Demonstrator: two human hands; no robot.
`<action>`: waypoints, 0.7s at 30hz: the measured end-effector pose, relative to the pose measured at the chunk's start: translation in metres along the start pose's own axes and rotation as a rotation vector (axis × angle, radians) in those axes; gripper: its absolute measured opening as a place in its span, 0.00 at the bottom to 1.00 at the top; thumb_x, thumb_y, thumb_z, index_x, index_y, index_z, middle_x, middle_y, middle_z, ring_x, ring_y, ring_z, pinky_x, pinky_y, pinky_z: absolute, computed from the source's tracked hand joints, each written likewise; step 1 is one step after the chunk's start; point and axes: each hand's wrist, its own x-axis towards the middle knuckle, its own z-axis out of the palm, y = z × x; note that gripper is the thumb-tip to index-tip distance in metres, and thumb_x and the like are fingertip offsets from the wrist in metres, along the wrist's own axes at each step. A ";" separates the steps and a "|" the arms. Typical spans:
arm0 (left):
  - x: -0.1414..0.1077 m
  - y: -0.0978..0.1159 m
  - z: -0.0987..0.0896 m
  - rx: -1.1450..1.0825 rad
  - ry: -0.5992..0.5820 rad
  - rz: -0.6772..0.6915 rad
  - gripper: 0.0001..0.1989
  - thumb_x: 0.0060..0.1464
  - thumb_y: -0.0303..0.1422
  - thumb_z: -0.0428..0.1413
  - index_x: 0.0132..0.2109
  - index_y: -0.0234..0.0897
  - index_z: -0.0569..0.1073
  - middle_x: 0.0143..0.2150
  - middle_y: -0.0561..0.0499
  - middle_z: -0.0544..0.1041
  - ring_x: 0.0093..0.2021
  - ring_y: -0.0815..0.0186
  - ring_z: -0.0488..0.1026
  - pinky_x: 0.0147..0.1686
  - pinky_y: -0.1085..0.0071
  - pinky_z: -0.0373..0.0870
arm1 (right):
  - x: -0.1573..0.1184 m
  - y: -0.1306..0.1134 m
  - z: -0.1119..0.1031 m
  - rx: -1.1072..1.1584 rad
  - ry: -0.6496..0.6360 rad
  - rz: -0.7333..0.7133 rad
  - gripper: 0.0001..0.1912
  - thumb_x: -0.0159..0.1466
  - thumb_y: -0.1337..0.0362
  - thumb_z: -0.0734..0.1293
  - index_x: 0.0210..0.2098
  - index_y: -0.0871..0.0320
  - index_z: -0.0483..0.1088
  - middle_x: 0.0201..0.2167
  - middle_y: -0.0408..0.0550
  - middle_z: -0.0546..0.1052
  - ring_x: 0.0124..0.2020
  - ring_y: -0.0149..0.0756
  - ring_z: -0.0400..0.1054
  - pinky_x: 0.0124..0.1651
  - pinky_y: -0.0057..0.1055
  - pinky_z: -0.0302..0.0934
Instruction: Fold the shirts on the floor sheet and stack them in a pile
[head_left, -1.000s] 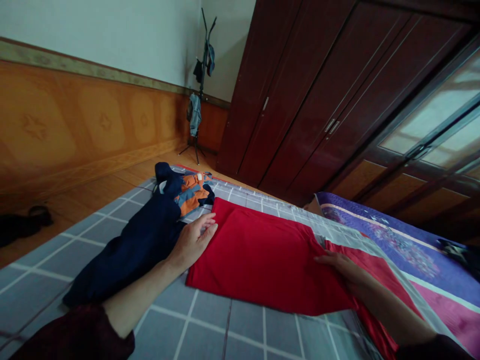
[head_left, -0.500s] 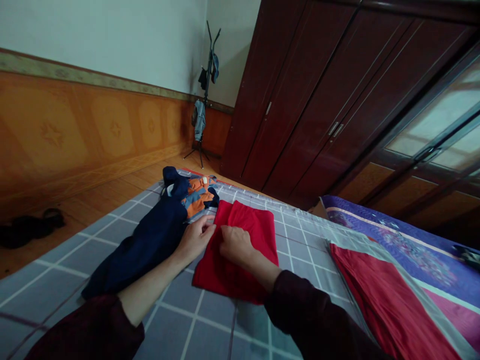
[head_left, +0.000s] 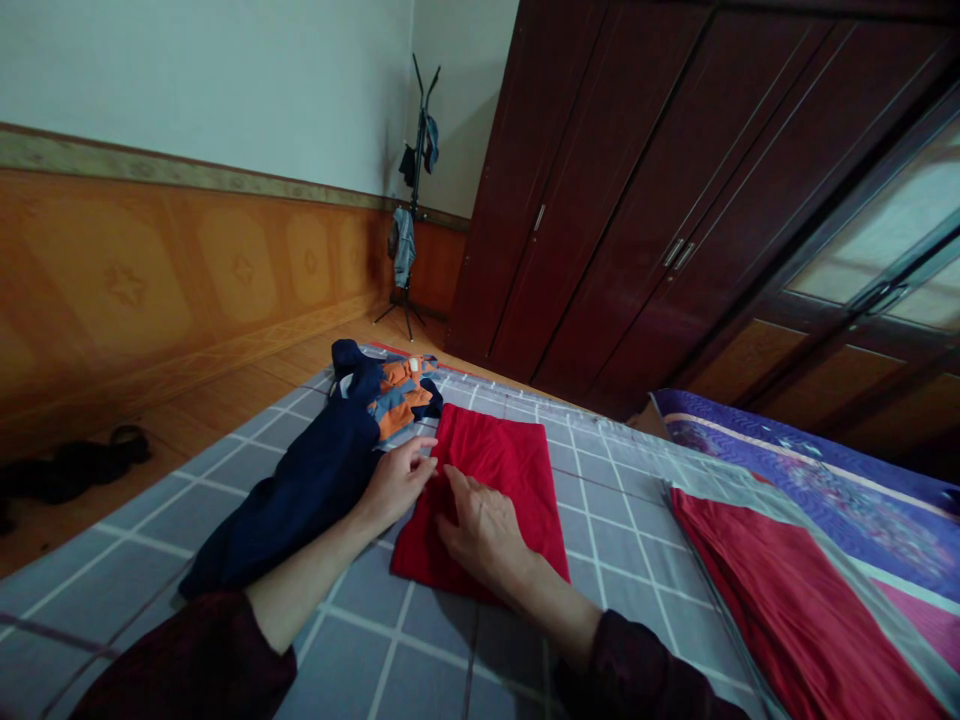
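A folded red cloth (head_left: 510, 450) lies on the grey checked bedspread (head_left: 352, 640). My left hand (head_left: 395, 485) rests at the cloth's left edge, fingers apart and holding nothing. On top of the cloth, my right hand (head_left: 484, 525) lies palm down with its thumb and fingers spread. Just left of the red cloth is a dark blue garment (head_left: 300, 490), stretched out lengthwise, with an orange and grey patterned piece (head_left: 401, 395) at its far end.
Another red cloth (head_left: 802, 600) lies on the right beside a purple flowered cover (head_left: 810, 460). A coat stand (head_left: 414, 190) is in the corner by the dark red wardrobe (head_left: 600, 190). Something black (head_left: 75, 465) lies on the floor at left.
My right hand has opened from a closed shape, its fingers now spread over the cloth. The crease near the cloth's far edge looks flatter. The view has shifted slightly.
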 end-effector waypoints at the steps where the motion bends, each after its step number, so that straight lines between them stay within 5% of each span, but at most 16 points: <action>1: 0.000 0.001 0.001 -0.007 -0.019 -0.014 0.20 0.53 0.37 0.50 0.51 0.31 0.69 0.28 0.49 0.77 0.28 0.63 0.74 0.28 0.70 0.68 | -0.008 0.001 0.002 0.036 0.027 0.001 0.31 0.57 0.64 0.63 0.60 0.63 0.58 0.47 0.55 0.75 0.45 0.42 0.70 0.45 0.33 0.63; 5: -0.001 0.001 0.003 0.015 -0.060 -0.052 0.21 0.53 0.38 0.50 0.52 0.32 0.69 0.29 0.49 0.77 0.29 0.63 0.75 0.26 0.71 0.68 | -0.041 0.008 0.010 0.088 0.090 -0.016 0.39 0.53 0.62 0.68 0.61 0.69 0.56 0.49 0.60 0.72 0.49 0.49 0.65 0.53 0.42 0.60; 8: -0.002 0.004 0.004 0.049 -0.079 -0.074 0.22 0.53 0.40 0.51 0.52 0.32 0.69 0.28 0.50 0.76 0.28 0.63 0.75 0.25 0.72 0.68 | -0.058 0.012 0.019 0.117 0.136 -0.050 0.31 0.53 0.63 0.70 0.55 0.66 0.65 0.49 0.59 0.72 0.48 0.50 0.64 0.53 0.45 0.59; 12: -0.005 0.010 0.007 0.123 -0.094 -0.147 0.23 0.53 0.42 0.51 0.52 0.33 0.70 0.26 0.52 0.75 0.23 0.64 0.73 0.21 0.73 0.64 | -0.063 0.020 0.025 0.227 0.214 -0.109 0.08 0.59 0.67 0.65 0.38 0.57 0.74 0.40 0.51 0.74 0.42 0.43 0.65 0.47 0.38 0.60; 17: -0.001 0.016 0.010 0.290 -0.038 -0.061 0.21 0.50 0.43 0.55 0.48 0.35 0.73 0.32 0.48 0.78 0.31 0.60 0.75 0.31 0.70 0.68 | -0.058 0.031 0.023 0.468 0.291 -0.118 0.11 0.63 0.71 0.60 0.34 0.57 0.73 0.33 0.47 0.75 0.36 0.36 0.66 0.42 0.31 0.59; 21: 0.008 0.024 0.009 0.276 -0.077 -0.182 0.21 0.51 0.42 0.55 0.49 0.35 0.71 0.21 0.54 0.74 0.22 0.63 0.73 0.24 0.72 0.64 | -0.058 0.033 0.025 0.606 0.340 -0.080 0.11 0.64 0.68 0.59 0.33 0.58 0.73 0.32 0.48 0.76 0.34 0.36 0.67 0.40 0.30 0.59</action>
